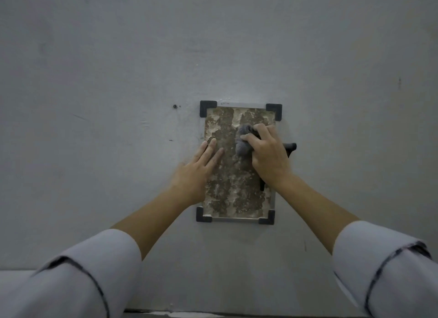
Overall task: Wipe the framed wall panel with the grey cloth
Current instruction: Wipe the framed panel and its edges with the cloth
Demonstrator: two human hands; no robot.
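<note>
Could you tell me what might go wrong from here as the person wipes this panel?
The grey cloth is bunched small in the right hand, so bare fingers may rub the mottled panel directly. The cloth could also snag on a black corner bracket near it. The left hand lies flat on the panel, covering a part that may go unwiped.

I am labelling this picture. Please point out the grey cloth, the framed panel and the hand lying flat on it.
grey cloth (243, 145): head view, on the bunched part left of the fingers.
framed panel (233, 192): head view, on its bare mottled lower face.
left hand (196, 173): head view, on the back of the hand.
</note>
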